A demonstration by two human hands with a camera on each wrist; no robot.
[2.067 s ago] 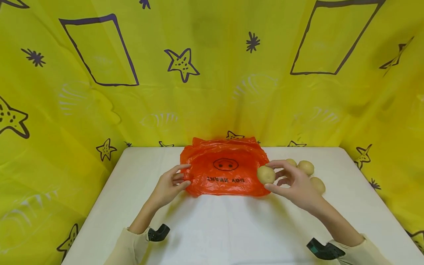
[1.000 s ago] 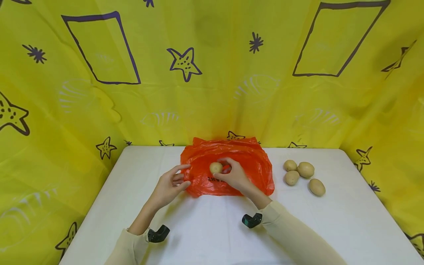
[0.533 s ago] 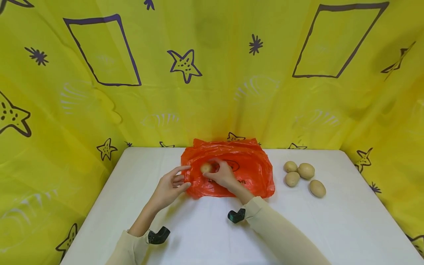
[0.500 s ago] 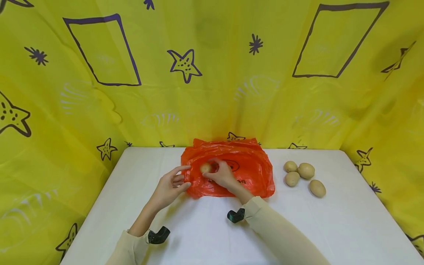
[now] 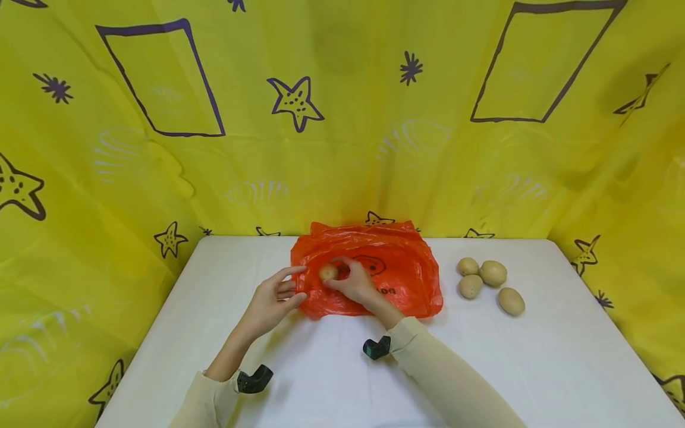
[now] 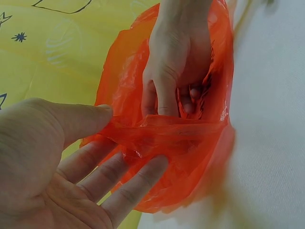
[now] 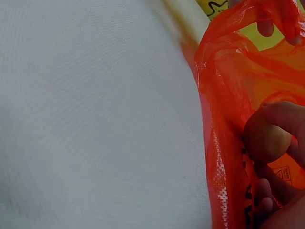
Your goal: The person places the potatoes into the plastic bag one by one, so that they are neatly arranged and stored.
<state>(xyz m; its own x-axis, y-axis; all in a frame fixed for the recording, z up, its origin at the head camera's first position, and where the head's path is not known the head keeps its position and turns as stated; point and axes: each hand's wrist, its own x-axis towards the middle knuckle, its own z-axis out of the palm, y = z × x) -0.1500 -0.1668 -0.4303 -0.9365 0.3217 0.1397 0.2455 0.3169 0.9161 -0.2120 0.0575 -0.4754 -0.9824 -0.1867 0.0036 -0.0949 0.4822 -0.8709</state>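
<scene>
An orange-red plastic bag (image 5: 414, 267) with dark print lies spread on the table, its mouth held open. My left hand (image 5: 270, 306) holds the left rim; in the left wrist view the bag's edge (image 6: 176, 131) runs between the thumb and the fingers. Inside the bag, my right hand (image 5: 357, 284) pinches a potato (image 5: 329, 272) between thumb and fingers, close to the left hand. The right wrist view shows that potato (image 7: 267, 138) against the orange plastic. From the left wrist, the right hand's fingertips are partly hidden behind the rim.
Several loose potatoes (image 5: 492, 273) lie on the white table (image 5: 342, 380) to the right of the bag. A yellow patterned curtain (image 5: 353, 160) closes off the back and both sides. Each wrist wears a small black camera.
My right hand has carried the potato leftward from beside the loose potatoes, over the bag and into it. In the last half second it has shifted slightly left. The left hand stays put.
</scene>
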